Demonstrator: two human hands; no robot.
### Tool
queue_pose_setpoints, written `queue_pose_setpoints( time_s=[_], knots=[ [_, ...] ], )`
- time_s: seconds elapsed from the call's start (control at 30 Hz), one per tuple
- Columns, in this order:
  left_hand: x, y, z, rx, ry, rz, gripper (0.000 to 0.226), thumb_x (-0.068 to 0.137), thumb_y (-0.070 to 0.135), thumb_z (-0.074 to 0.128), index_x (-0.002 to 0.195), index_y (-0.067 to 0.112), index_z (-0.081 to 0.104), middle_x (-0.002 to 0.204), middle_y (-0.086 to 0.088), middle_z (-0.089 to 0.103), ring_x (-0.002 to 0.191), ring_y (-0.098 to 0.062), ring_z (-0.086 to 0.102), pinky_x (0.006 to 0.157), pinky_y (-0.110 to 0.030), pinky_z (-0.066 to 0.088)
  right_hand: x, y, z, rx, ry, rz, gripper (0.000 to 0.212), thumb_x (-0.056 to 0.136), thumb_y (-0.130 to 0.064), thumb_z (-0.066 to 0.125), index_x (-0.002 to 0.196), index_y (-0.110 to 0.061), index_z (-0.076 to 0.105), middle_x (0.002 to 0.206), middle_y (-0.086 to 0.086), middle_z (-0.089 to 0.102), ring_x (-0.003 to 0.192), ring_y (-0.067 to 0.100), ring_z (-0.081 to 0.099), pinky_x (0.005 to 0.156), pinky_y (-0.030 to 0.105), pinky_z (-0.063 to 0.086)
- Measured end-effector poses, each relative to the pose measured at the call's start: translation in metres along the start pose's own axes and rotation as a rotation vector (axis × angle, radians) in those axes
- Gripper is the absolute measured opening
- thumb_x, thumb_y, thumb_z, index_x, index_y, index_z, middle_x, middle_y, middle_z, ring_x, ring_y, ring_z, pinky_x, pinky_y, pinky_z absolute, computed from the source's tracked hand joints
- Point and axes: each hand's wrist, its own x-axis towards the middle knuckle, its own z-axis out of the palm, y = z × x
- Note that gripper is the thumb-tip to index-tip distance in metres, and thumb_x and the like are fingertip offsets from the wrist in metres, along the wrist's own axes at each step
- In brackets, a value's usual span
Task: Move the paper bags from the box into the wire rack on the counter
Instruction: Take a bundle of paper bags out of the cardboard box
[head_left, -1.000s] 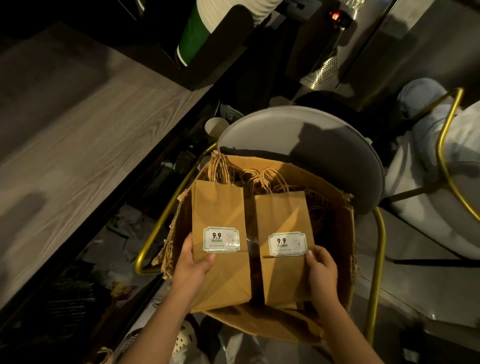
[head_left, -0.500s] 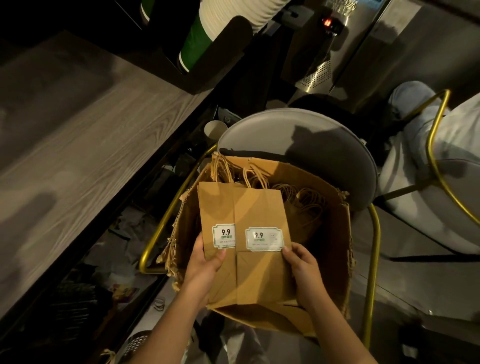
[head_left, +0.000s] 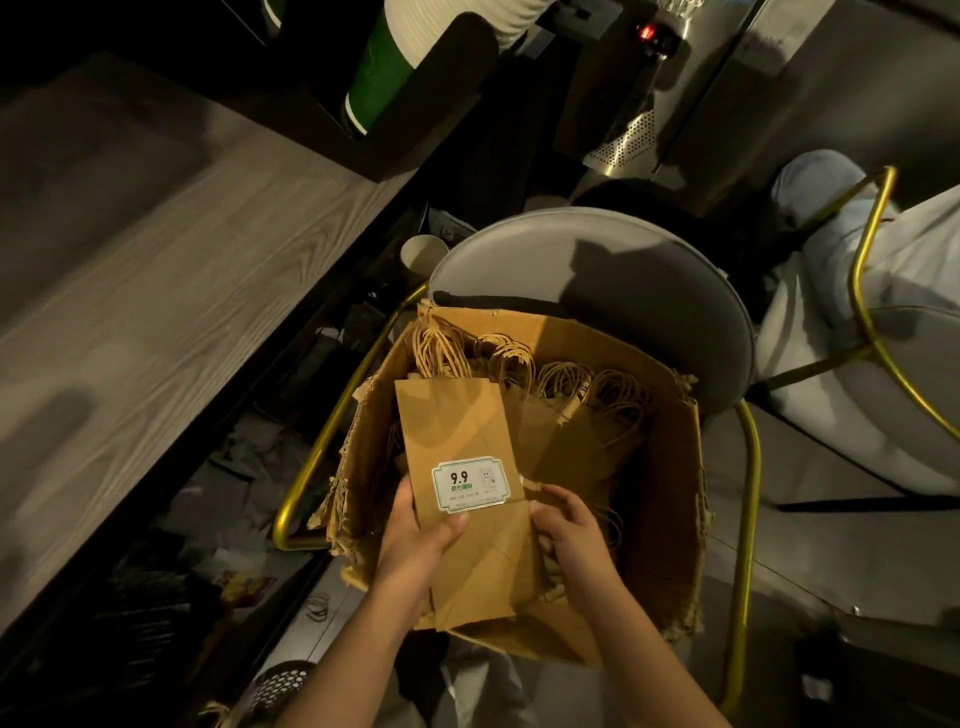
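Observation:
A worn cardboard box (head_left: 670, 519) sits on a grey chair and holds several brown paper bags with twisted handles (head_left: 587, 410). A stack of flat brown bags (head_left: 452, 431) with a white "9.9" sticker on top is raised over the box's near left side. My left hand (head_left: 421, 545) grips the stack's left edge, thumb on the front below the sticker. My right hand (head_left: 576, 540) holds the stack's right edge, fingers curled around it. No wire rack is in view.
A wood-grain counter (head_left: 156, 291) runs along the left. The grey chair (head_left: 597, 270) has gold metal arms (head_left: 748, 519). Green and white paper cups (head_left: 384, 67) lie in a holder at the top. A seated person's light trousers (head_left: 831, 249) are at right.
The two bags held apart a second ago have come together into one stack, the right one sliding left over the other. Both hands have closed in on it.

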Motion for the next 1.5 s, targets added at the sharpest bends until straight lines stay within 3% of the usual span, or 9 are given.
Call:
queue_pose_setpoints(
  time_s=[0.2,0.4,0.73,0.87,1.03,1.2,1.27,1.43,1.5],
  knots=[
    [0.014,-0.009,-0.009,0.009,0.002,0.014,0.069,0.083,0.014,0.071,0.134,0.043,0.037,0.125,0.006,0.055,0.117,-0.023,0.050,0.098,-0.057,0.043,0.039,0.014,-0.023,0.015,0.119,0.108,0.040,0.095,-0.008,0.056,0.134,-0.010,0.050,0.124,0.012,0.060,0.104,0.021,0.062,0.085,0.031,0.052],
    [0.021,-0.013,-0.012,-0.046,0.025,-0.001,0.070,0.083,0.009,0.070,0.134,0.044,0.037,0.124,0.007,0.056,0.117,-0.023,0.051,0.098,-0.055,0.043,0.067,0.016,-0.020,-0.168,0.201,0.168,0.043,0.094,-0.009,0.057,0.137,-0.010,0.047,0.109,0.006,0.057,0.084,0.016,0.055,0.060,0.026,0.044],
    [0.024,-0.016,-0.015,-0.046,0.045,-0.045,0.071,0.081,0.011,0.072,0.129,0.049,0.037,0.123,0.009,0.055,0.116,-0.024,0.050,0.098,-0.057,0.043,0.075,0.043,0.013,-0.302,0.123,0.339,0.044,0.087,-0.005,0.065,0.128,-0.010,0.048,0.102,0.006,0.057,0.105,0.031,0.058,0.090,0.048,0.052],
    [0.023,-0.016,-0.016,-0.037,0.056,-0.047,0.073,0.082,0.011,0.071,0.135,0.046,0.035,0.124,0.009,0.055,0.117,-0.024,0.049,0.099,-0.057,0.042,0.072,0.046,0.017,-0.094,0.112,0.392,0.029,0.090,0.000,0.059,0.116,-0.006,0.049,0.094,0.012,0.063,0.072,0.021,0.060,0.059,0.034,0.049],
    [0.021,-0.014,-0.017,-0.045,0.040,-0.036,0.070,0.083,0.009,0.070,0.131,0.047,0.037,0.117,0.013,0.057,0.112,-0.020,0.051,0.098,-0.054,0.043,0.071,0.043,0.019,-0.039,0.027,0.412,0.036,0.085,-0.013,0.070,0.115,0.001,0.057,0.070,0.008,0.060,0.057,0.018,0.051,0.051,0.030,0.043],
    [0.020,-0.014,-0.020,-0.022,0.042,-0.012,0.071,0.083,0.011,0.071,0.136,0.042,0.037,0.121,0.012,0.057,0.114,-0.019,0.051,0.099,-0.052,0.043,0.069,0.032,0.028,0.011,-0.034,0.441,0.012,0.096,-0.009,0.054,0.095,0.000,0.061,0.041,-0.001,0.053,0.036,0.013,0.048,0.041,0.024,0.039],
    [0.020,-0.013,-0.021,-0.015,0.046,-0.019,0.074,0.082,0.011,0.071,0.139,0.043,0.035,0.123,0.011,0.056,0.115,-0.020,0.050,0.100,-0.052,0.042,0.071,0.032,0.032,0.001,-0.021,0.432,0.010,0.096,-0.005,0.052,0.092,0.001,0.059,0.043,0.001,0.057,0.038,0.013,0.047,0.042,0.022,0.040],
    [0.018,-0.012,-0.021,0.005,0.046,-0.021,0.074,0.083,0.013,0.071,0.138,0.045,0.033,0.117,0.014,0.053,0.115,-0.020,0.047,0.101,-0.052,0.040,0.077,0.032,0.037,-0.028,0.074,0.357,0.034,0.098,0.001,0.043,0.132,-0.003,0.045,0.089,0.015,0.067,0.048,0.014,0.046,0.038,0.023,0.042],
    [0.018,-0.011,-0.021,0.017,0.046,-0.018,0.074,0.083,0.013,0.070,0.139,0.044,0.032,0.116,0.015,0.052,0.116,-0.019,0.046,0.101,-0.050,0.040,0.077,0.027,0.036,0.023,0.102,0.341,0.035,0.099,0.000,0.041,0.134,-0.004,0.043,0.084,0.014,0.064,0.045,0.014,0.052,0.031,0.018,0.038]
  ],
)
